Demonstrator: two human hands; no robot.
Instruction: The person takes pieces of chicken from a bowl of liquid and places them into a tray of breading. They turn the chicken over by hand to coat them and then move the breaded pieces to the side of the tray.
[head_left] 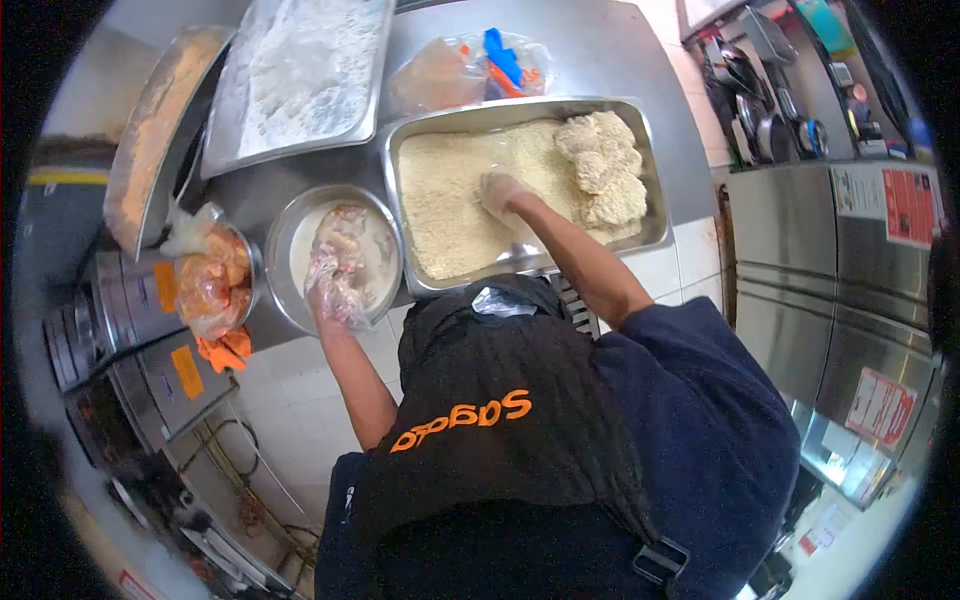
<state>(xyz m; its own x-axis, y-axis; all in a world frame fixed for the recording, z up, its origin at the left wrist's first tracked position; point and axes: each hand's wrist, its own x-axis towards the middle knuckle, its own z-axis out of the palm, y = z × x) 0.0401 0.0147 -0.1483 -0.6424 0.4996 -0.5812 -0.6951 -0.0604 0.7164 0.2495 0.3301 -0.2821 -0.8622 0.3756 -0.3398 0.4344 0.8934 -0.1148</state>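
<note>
My left hand (334, 292), in a clear plastic glove, is down in a round metal bowl (283, 296) of milky white liquid. Its fingers close on a pale pink piece of raw meat (343, 226), wet with the liquid. To the right, a deep rectangular metal tray (655, 178) holds a bed of pale breadcrumbs (445, 190). My right hand (506, 196), also gloved, reaches into the middle of the crumbs, its fingers mostly hidden by glove and crumbs. Crumb-coated pieces (603, 165) are heaped at the tray's right end.
Behind the bowl stands a tray of white flour (312, 75), with a long container of orange-brown powder (165, 125) beside it. A bag of raw meat (213, 275) sits left of the bowl. Plastic bags (465, 72) lie behind the crumb tray. Steel refrigerator doors (785, 245) stand at right.
</note>
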